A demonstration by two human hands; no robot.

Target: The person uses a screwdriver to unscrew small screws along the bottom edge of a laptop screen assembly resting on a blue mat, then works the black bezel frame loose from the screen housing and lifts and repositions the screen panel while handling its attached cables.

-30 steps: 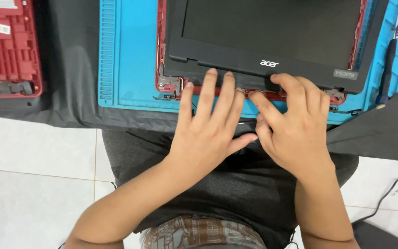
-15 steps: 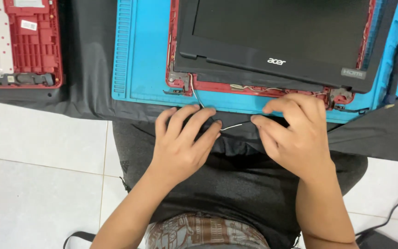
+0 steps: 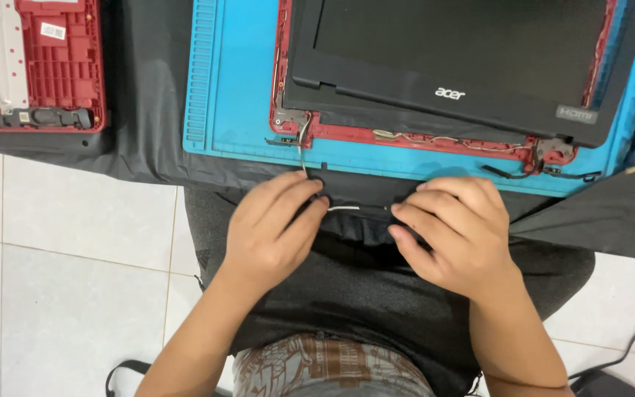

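Your left hand [image 3: 273,228] and right hand [image 3: 453,231] each pinch an end of a thin white cable [image 3: 343,209], stretched btwn them at the desk edge, just below the blue mat [image 3: 237,110] w/ the red-framed laptop screen [image 3: 450,66].

The top edge cuts off the black laptop screen panel [image 3: 464,51]. The left edge crops the red plastic laptop base [image 3: 53,66]. The left hand [image 3: 273,228] hides its end of the thin white cable [image 3: 343,209].

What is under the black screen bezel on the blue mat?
Under the black bezel lies a red lid shell with thin cables along its near edge. The rest is covered.
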